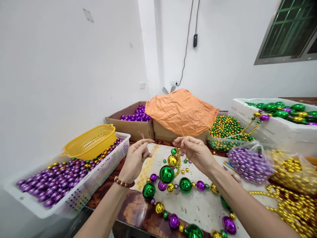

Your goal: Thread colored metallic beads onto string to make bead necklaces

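My left hand (138, 155), with a beaded bracelet at the wrist, is raised over the table's left part, its thumb and forefinger a little apart; nothing can be made out between them. Right of it, my right hand (194, 150) pinches a thin, pale thread above the upper end of a bead strand. Beneath the hands, that strand of large green (166, 174), gold (172, 160) and purple balls (173, 221) lies in a loop on a pale sheet (198, 206). Small loose beads (182, 172) are scattered near its upper end.
A white basket (96, 181) of purple beads with a yellow basket (90, 143) on top stands left. Behind are cardboard boxes (133, 127) and orange cloth (182, 110). Bagged beads (250, 165), gold strands (294, 208) and a white foam box (272, 132) are on the right.
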A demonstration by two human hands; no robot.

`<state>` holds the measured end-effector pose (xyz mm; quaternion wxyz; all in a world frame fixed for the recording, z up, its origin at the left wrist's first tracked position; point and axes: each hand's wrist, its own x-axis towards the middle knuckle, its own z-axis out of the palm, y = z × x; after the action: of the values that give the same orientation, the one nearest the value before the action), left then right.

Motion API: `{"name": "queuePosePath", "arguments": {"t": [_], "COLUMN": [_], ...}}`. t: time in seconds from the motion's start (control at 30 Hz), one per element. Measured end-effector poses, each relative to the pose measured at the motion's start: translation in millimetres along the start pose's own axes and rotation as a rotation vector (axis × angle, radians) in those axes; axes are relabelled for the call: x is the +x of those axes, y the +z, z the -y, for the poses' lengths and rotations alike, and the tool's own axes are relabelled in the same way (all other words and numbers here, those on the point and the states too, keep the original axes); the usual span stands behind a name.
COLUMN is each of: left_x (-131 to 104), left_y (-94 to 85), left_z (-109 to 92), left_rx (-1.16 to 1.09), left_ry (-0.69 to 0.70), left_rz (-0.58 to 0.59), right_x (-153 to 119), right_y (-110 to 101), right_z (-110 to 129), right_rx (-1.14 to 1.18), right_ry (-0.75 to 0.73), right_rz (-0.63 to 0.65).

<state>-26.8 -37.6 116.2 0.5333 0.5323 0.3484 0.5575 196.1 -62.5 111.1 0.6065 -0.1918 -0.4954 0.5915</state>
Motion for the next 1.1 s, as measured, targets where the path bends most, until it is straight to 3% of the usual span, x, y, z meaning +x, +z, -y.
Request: {"name": "queuePosePath", "arguments": {"t": [0.13,0.2,0.27,0.4,0.5,0.6,0.73,0.87,1.1], "left_x": [-11.7,-15.3,-16.2,-15.4,-14.6,-8.9,10.9,31.3,53.2], "left_y": [-3.8,-6.8,-10.2,-6.2,11.1,32.1,54.6,73.3,115.1], "left_z": [2.9,2.8,2.7,5.9,7.5,-2.0,-40.2,-95.9,-194.3], "left_rx": [0.447,0.528,0.491,0.061,-0.362,-0.618,-0.729,-0.606,-0.298], "left_ry": [-0.060,-0.091,-0.094,-0.011,-0.024,-0.079,-0.102,-0.042,0.199], "left_rz": [0.271,0.424,0.481,0.370,0.328,0.341,0.373,0.443,0.464], "right_x": [2.2,3.1,3.2,0.7,-1.5,0.9,18.1,44.0,83.9], "right_y": [-4.2,-6.3,-7.0,-4.3,-0.5,7.3,28.0,53.5,98.7], "right_z": [-2.2,-5.6,-10.0,-19.1,-19.0,-2.7,42.6,96.2,193.8], "right_rx": [0.045,0.107,0.185,0.235,0.179,0.163,0.128,-0.070,-0.480], "right_ry": [0.070,0.099,0.114,0.123,0.116,0.024,-0.022,-0.039,-0.213], "right_rz": [-0.022,-0.022,-0.020,-0.010,-0.011,-0.026,0.087,0.222,0.185]}}
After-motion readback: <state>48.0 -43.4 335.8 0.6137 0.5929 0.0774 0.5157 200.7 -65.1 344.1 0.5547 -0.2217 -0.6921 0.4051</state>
